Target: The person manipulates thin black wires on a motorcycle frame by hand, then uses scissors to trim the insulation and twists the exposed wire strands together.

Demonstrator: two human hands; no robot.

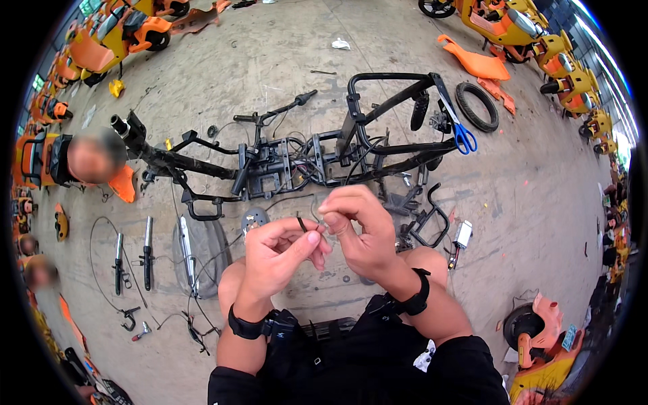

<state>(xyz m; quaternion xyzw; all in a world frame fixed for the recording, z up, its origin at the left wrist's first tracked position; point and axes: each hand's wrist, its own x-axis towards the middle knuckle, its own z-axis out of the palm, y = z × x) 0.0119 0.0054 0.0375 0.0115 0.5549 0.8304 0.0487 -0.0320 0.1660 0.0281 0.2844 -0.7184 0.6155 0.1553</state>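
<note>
Two bare hands are counted, one left hand (280, 256) and one right hand (364, 236), with two black wristbands (246, 326) worn, one on each wrist. At the fingertips, one thin black strand (302, 222) and one thin pale strand (314, 206) are seen. On the floor, one black vehicle frame (206, 164), two fork tubes (147, 250), one loose tyre (496, 120) and one silvery box (463, 234) with leads are found. One pair of blue-handled scissors (466, 139) is counted at the frame. Two loose orange panels (476, 64) are shown at the upper right. More than six yellow-and-orange scooters (101, 50) are seen around the edges; their exact number cannot be told.
</note>
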